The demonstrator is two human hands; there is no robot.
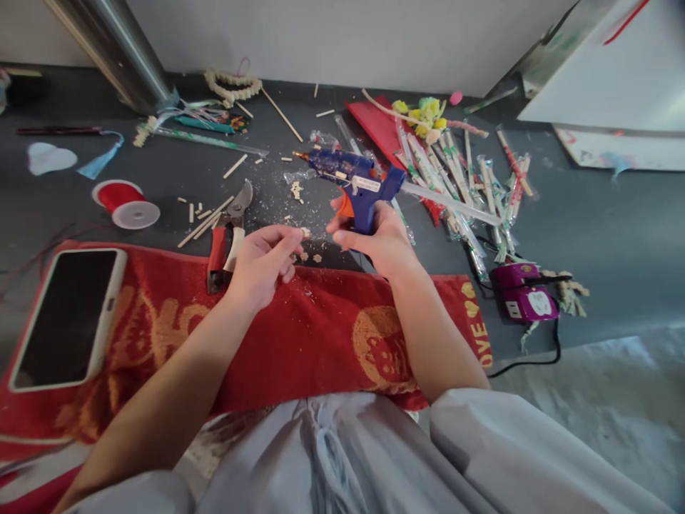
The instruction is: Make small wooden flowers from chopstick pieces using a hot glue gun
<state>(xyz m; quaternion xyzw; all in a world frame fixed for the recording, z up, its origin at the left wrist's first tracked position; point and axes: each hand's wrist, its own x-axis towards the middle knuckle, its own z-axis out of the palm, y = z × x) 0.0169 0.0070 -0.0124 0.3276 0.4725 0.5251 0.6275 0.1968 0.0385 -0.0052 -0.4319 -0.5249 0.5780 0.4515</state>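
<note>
Fingers (282, 246) of the left hand (257, 268) pinch a tiny, pale, wooden-looking piece (305, 233); the right hand (389, 243) grips a blue plastic glue gun (356, 178) above the dark grey tabletop (604, 235). Its coppery nozzle (301, 155), if hot, could burn if swung close; a loose pinch could lose the piece among pale scraps (297, 190). A red patterned towel (315, 343) lies nearest, a pale wall (342, 43) behind.

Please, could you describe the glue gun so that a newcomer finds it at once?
Find the grey table, then the red towel along its near edge. Just beyond it, the right hand holds the glue gun by its grip. It is the only blue, pistol-shaped thing there, with an orange trigger and a pale rod sticking out behind.
</note>
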